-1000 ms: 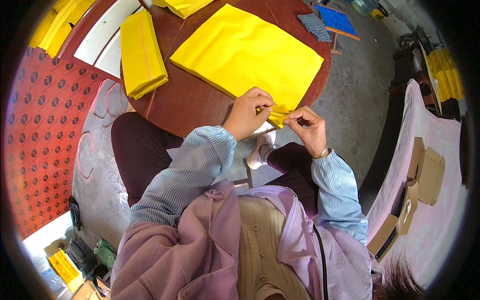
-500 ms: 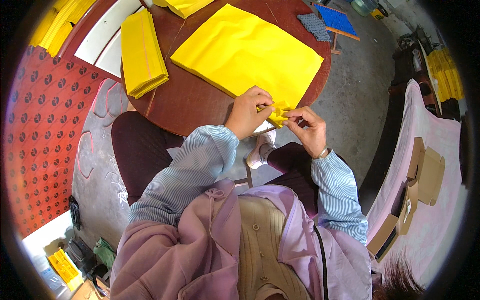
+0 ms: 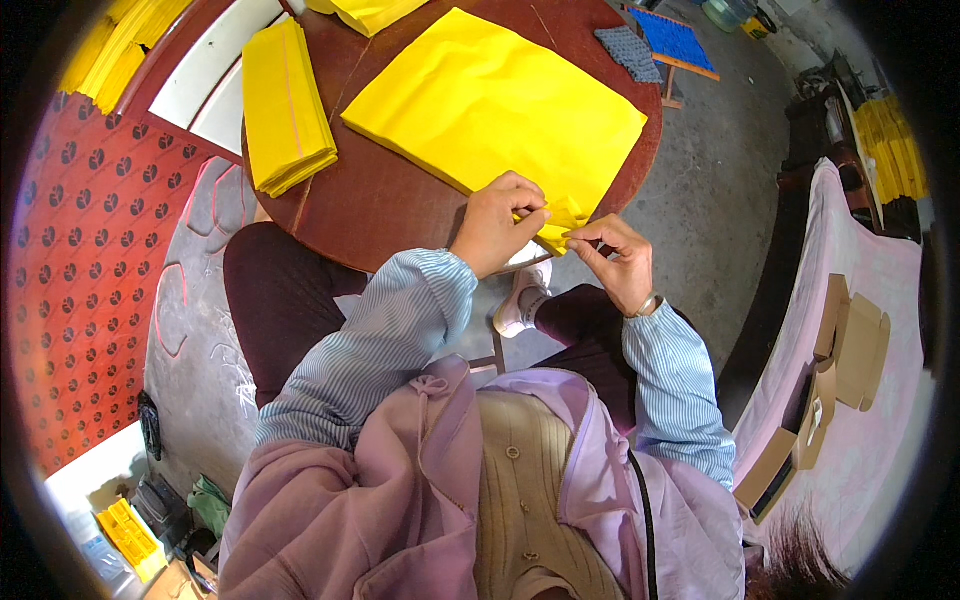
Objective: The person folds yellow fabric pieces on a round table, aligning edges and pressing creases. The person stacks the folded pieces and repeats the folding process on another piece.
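A large yellow sheet (image 3: 490, 100) lies flat on the round dark-red table (image 3: 390, 200). Its near corner (image 3: 560, 218) is folded and pinched between both hands at the table's edge. My left hand (image 3: 497, 222) grips the fold from the left with thumb and fingers closed on it. My right hand (image 3: 618, 258) pinches the same corner from the right, just off the table's rim. Both sleeves are striped blue.
A stack of folded yellow sheets (image 3: 285, 110) rests on the table's left part. More yellow sheets (image 3: 365, 12) lie at the far edge. A blue and grey mat (image 3: 660, 40) lies on the concrete floor beyond. Cardboard pieces (image 3: 830, 380) sit on a pink cloth at right.
The hands have closed in on each other, pressing the folded corner tighter; the sheet itself has stayed in place.
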Available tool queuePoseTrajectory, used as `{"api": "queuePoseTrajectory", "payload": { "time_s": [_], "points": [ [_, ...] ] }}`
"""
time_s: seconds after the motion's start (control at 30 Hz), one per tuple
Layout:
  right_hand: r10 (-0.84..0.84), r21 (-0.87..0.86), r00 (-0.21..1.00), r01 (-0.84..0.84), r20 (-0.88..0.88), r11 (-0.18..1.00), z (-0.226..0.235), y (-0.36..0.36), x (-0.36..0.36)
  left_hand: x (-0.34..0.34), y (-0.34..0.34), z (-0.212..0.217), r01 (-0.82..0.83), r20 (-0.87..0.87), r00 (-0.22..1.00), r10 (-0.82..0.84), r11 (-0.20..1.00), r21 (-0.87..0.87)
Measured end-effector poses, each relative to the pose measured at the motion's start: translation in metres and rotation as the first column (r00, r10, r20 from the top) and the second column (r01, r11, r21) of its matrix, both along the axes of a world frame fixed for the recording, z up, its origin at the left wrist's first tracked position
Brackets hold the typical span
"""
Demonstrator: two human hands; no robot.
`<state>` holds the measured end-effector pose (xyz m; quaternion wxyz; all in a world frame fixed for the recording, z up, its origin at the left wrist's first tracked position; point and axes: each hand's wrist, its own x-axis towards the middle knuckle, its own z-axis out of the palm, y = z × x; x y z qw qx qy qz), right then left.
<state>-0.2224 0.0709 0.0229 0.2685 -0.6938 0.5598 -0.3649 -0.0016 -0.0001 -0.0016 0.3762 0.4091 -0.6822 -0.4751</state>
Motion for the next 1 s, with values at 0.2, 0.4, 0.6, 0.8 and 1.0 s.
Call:
{"api": "queuePoseTrajectory", "payload": {
  "time_s": [0.2, 0.4, 0.6, 0.8, 1.0],
  "points": [
    [-0.042, 0.091, 0.987, 0.028, 0.156, 0.995, -0.012, -0.003, -0.002, 0.008, -0.002, 0.005, 0.079, 0.060, 0.996, -0.073, 0.992, -0.098],
    [-0.038, 0.058, 0.984, 0.028, 0.175, 0.998, -0.014, -0.004, 0.000, 0.005, 0.002, 0.002, 0.078, 0.058, 0.996, -0.069, 0.983, -0.164],
    [-0.062, 0.052, 0.992, 0.057, 0.108, 0.997, 0.000, -0.001, 0.005, -0.002, 0.004, -0.006, -0.002, 0.005, 1.000, 0.002, 0.995, -0.105],
    [-0.028, 0.015, 0.999, 0.028, 0.024, 0.999, 0.001, 0.000, 0.003, 0.002, 0.000, -0.003, 0.035, 0.023, 0.999, -0.034, 0.998, -0.057],
    [-0.063, 0.059, 0.986, 0.054, 0.155, 0.997, -0.011, -0.002, 0.001, 0.011, -0.002, 0.002, 0.125, 0.081, 0.990, -0.116, 0.985, -0.121]
  ]
}}
